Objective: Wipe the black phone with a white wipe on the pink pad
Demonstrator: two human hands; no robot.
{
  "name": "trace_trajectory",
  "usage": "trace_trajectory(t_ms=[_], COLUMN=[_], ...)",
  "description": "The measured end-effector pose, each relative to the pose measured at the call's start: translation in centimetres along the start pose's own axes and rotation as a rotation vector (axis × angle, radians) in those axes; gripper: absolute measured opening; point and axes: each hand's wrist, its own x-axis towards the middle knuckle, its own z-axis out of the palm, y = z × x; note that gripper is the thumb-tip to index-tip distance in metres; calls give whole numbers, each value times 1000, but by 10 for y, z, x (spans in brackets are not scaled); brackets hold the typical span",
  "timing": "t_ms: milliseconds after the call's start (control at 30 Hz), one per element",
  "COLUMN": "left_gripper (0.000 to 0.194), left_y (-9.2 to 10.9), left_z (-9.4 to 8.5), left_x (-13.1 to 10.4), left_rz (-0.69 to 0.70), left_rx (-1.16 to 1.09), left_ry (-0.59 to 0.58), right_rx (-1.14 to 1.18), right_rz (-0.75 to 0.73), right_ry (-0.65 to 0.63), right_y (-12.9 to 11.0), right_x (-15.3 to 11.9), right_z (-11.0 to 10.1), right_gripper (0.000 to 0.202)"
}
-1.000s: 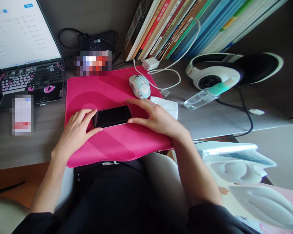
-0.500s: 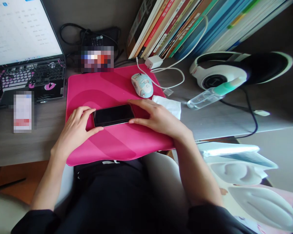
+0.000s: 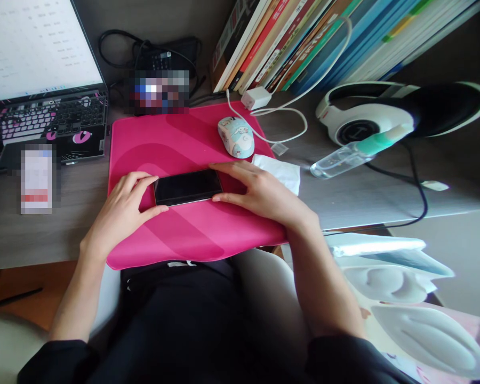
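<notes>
The phone [image 3: 188, 188] is lying crosswise over the pink mat [image 3: 188, 234], just left of the frame's centre, its screen showing black; whether it is resting flat or being held slightly up, I cannot tell. The left hand [image 3: 122, 213] is grasping its left corners between thumb and forefinger, and the right hand [image 3: 260, 194] is doing likewise at the right end. Slipping seems the likeliest trouble, since the fingertips are gripping only the edges and uneven pressure could tip it. Above the right hand, the mouse [image 3: 236, 137] and tissue [image 3: 282, 173] are crowding any reach toward the upper right. Farther out on the desk [image 3: 56, 234], a cable [image 3: 300, 113] is looping, a bottle [image 3: 338, 161] is overlapping headphones [image 3: 358, 120] at right, books [image 3: 288, 48] are leaning upper right, and a laptop [image 3: 44, 128] is standing open upper left.
</notes>
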Motion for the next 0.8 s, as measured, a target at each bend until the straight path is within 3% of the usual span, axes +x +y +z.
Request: trace_trajectory(t_ms=[800], left_gripper=[61], left_y=[-1], left_z=[2], left_x=[1], left_rz=[-14], left_rx=[-16], left_ry=[10], right_rx=[22], right_rz=[-34], right_ry=[2], right_y=[-1], right_x=[2], right_z=[1], right_gripper=[59])
